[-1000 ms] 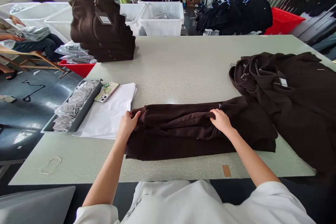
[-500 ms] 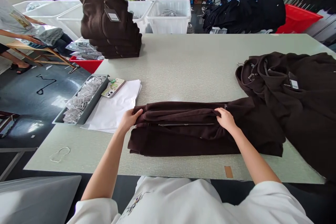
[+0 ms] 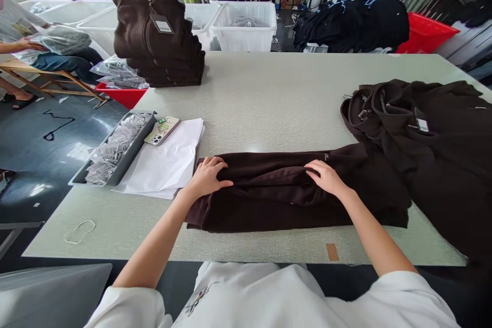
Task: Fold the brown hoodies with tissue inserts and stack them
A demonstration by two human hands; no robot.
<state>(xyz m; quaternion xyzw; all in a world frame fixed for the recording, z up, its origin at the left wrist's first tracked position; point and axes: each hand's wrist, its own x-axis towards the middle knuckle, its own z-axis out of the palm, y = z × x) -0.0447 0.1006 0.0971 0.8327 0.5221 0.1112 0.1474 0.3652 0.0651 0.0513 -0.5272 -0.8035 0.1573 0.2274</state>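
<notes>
A dark brown hoodie [image 3: 269, 215] lies folded into a long strip near the table's front edge. My left hand [image 3: 207, 178] rests on its left end, thumb and fingers spread over the cloth. Farther right, my right hand [image 3: 326, 177] touches the raised middle fold with thumb and fingers apart. Some small pale lettering shows on the cloth just above that hand. On the right, the strip runs up against another brown hoodie [image 3: 434, 164], spread loosely, with a zip and a white tag.
A stack of folded brown hoodies [image 3: 161, 36] stands at the back left. Left of the strip are white sheets [image 3: 165, 164], a phone [image 3: 162, 130] and a grey tray [image 3: 128, 151] of small plastic packets. White bins [image 3: 246, 31] line the far side. A person's hand [image 3: 26, 45] shows at far left.
My left hand has let go of the folded edge and moved right onto the cloth, fingers spreading. My right hand has loosened its grip. The upper fold now lies flatter, covering the zip.
</notes>
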